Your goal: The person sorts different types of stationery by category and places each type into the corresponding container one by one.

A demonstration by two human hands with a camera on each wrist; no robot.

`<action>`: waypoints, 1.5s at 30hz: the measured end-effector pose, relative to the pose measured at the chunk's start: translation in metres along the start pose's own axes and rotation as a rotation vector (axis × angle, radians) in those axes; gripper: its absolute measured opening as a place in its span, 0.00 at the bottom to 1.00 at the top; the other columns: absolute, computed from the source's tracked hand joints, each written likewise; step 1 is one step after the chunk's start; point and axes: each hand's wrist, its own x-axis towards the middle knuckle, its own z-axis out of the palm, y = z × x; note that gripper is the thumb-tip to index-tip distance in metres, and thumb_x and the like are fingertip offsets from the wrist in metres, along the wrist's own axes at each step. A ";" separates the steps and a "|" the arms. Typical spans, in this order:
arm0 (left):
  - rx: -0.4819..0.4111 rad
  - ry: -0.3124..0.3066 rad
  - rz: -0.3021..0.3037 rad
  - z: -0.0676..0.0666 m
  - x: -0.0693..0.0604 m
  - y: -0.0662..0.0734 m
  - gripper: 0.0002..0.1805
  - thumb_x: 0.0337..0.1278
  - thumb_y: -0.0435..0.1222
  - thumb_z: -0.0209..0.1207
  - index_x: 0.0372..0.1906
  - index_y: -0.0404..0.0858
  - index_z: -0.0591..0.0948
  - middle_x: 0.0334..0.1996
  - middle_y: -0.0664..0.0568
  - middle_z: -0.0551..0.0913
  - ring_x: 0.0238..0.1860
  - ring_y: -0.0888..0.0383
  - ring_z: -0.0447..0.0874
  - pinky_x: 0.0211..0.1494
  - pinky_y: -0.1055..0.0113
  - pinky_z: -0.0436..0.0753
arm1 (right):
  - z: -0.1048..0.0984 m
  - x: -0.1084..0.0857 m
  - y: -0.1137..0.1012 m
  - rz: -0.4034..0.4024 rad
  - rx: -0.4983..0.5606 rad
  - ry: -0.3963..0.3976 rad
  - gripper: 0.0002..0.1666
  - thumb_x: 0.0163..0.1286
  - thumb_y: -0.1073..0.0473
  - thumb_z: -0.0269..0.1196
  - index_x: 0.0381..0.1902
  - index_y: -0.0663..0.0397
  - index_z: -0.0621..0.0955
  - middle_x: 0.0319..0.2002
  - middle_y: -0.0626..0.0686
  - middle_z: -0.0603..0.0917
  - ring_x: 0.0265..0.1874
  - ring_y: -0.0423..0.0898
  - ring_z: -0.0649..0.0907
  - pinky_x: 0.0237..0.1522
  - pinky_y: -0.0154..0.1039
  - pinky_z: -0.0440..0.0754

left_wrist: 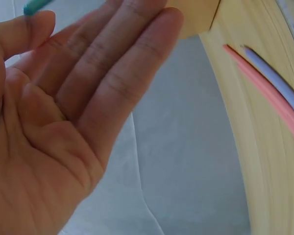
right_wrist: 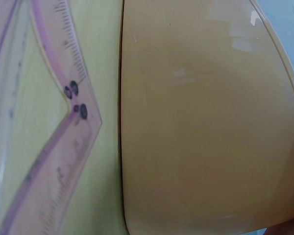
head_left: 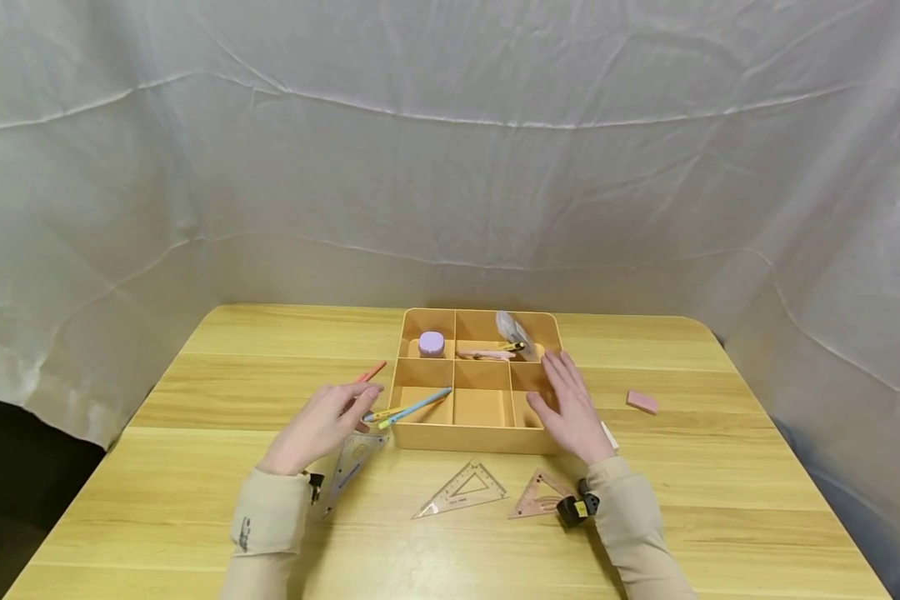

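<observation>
Left hand [head_left: 318,425]: beside near end of light-blue pen [head_left: 417,407], cannot tell whether gripping. Right hand [head_left: 570,412]: fingers extended, at right side of desk organizer [head_left: 465,438]. Pen: slanting rightward and away over front-left compartment [head_left: 420,375]; left hand nearer.

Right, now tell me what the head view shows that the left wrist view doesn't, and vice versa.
Only the head view: the right hand at the tray, the purple container in a back compartment, and the pink block to the tray's right.

Only the left wrist view: the left hand from its palm side. It also shows a purple pen beside a pink pen; I can't be sure of the purple one from the head.

Both: the left hand, part of the tray, the wooden table and the grey cloth.
</observation>
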 end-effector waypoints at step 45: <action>0.109 -0.035 -0.398 -0.011 -0.020 -0.058 0.04 0.50 0.23 0.65 0.32 0.30 0.85 0.26 0.46 0.83 0.24 0.56 0.75 0.24 0.67 0.76 | -0.002 -0.001 -0.003 0.015 0.017 -0.010 0.41 0.75 0.51 0.56 0.77 0.68 0.58 0.79 0.65 0.56 0.81 0.63 0.48 0.79 0.65 0.47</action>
